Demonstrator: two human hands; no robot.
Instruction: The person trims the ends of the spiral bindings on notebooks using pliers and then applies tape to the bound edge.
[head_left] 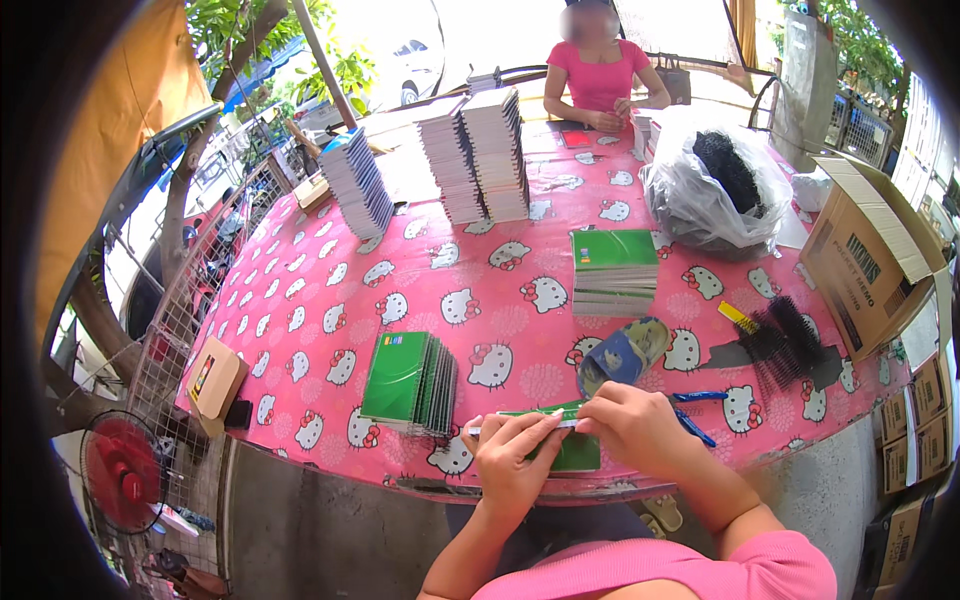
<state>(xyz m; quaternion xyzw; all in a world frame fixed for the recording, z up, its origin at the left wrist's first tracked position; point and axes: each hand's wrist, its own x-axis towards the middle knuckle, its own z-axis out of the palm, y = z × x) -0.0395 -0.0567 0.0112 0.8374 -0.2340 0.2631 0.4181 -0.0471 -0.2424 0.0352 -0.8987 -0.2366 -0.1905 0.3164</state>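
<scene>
At the table's near edge, a small green-covered notebook (pixel 578 458) lies under both hands, its white page edge turned up along the top. My left hand (pixel 512 452) is closed on that edge, with thumb and fingers pressing it from the left. The fingers of my right hand (pixel 632 425) are pinched together at the right end of the same edge; whatever is between them is hidden. Left of my left hand stands a stack of green spiral notebooks (pixel 405 380). Just beyond my right hand is a blue-grey slipper-shaped thing (pixel 625 355). Blue-handled tools (pixel 697 428) lie to its right.
Black wire coils (pixel 785 340) lie at the right, near an open cardboard box (pixel 875 255). Farther back are more green notebooks (pixel 615 270), tall notebook stacks (pixel 475 155) and a plastic bag (pixel 685 190) of black coils. A person (pixel 600 75) sits across the table.
</scene>
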